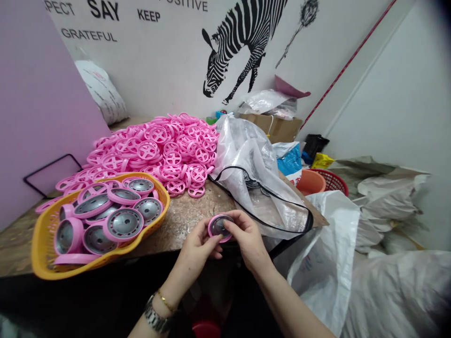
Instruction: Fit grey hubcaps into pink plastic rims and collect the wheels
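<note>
Both my hands hold one pink wheel with a grey hubcap [219, 226] at the table's front edge. My left hand [196, 251] pinches its left rim with closed fingers. My right hand [246, 239] grips its right side, thumb pressed on the grey face. Left of my hands an orange basket [42, 253] holds several finished pink wheels with grey hubcaps [123, 224]. Behind it lies a big heap of bare pink spoked wheels [165, 148].
An open clear plastic bag [253, 169] with a black cord lies right of the heap, dark parts inside. A cardboard box [278, 126], a red basket [331, 180] and white sacks [338, 263] stand to the right. A pink wall panel [38, 112] closes the left.
</note>
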The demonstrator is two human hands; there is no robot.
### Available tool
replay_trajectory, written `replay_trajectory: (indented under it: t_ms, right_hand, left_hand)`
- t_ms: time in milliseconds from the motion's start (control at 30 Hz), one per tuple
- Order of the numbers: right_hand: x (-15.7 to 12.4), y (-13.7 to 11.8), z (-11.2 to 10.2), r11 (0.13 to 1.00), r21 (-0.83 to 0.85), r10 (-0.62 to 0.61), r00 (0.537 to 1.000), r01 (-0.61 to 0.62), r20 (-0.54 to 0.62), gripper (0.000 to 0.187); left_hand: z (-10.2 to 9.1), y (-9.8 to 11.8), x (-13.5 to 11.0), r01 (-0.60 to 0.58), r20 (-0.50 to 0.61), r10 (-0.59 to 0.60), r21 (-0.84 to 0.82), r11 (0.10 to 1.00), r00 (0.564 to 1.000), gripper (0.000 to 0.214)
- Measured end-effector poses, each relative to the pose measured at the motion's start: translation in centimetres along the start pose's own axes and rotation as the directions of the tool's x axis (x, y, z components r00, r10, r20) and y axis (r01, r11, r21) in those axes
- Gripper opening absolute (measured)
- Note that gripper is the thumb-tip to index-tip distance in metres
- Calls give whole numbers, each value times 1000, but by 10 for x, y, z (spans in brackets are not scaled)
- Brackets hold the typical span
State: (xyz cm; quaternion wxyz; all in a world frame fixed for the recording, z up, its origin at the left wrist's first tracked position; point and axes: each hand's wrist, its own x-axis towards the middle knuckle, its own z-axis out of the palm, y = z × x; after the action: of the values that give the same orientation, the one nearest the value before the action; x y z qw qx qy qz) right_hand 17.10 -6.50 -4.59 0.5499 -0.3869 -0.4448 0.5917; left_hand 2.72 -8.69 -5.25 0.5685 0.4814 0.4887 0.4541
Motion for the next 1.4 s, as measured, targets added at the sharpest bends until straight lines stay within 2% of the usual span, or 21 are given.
replay_trajectory:
  t_ms: [100,200,300,400,567,733,833,933,1100,1267,1400]
  right_hand:
    - [-2,1,1,997,-57,-59,998,57,-26,32]
    - [-4,1,-1,986,-152,-68,998,65,-14,36]
    - [-7,-1,-5,970,-232,-57,996,71,66,34]
    - [-10,-7,-9,959,-261,-72,988,106,137,24]
    - [-18,-13,-11,935,-323,-96,982,144,160,13]
    - [-24,-8,-7,902,-376,-169,976,210,141,9]
    - [-24,-3,-6,906,-372,-177,979,203,105,10]
    - [-22,1,-7,923,-347,-140,986,163,90,11]
    - [-15,-1,-10,961,-270,-41,996,63,85,16]
    - [-15,-10,-7,970,-241,20,978,32,209,14]
    - [-20,-12,-2,965,-255,-13,980,64,200,10]
  left_hand:
    - [3,5,-2,64,23,-61,-168,984,998,46]
    - [4,8,-4,32,-26,-37,-172,985,999,43]
    - [3,10,-7,-15,-60,7,-123,992,998,37]
    - [1,11,-10,-56,-30,54,-54,997,998,32]
    - [1,16,-17,-186,83,177,126,974,981,28]
    - [7,16,-22,-287,4,307,369,884,952,25]
    - [10,11,-20,-324,-33,385,478,817,922,25]
    - [9,9,-18,-280,-16,329,484,829,944,28]
    - [3,16,-18,-195,90,173,456,868,981,28]
    - [0,21,-25,-101,3,106,337,936,994,40]
    - [1,23,-30,-121,-30,135,288,950,990,42]
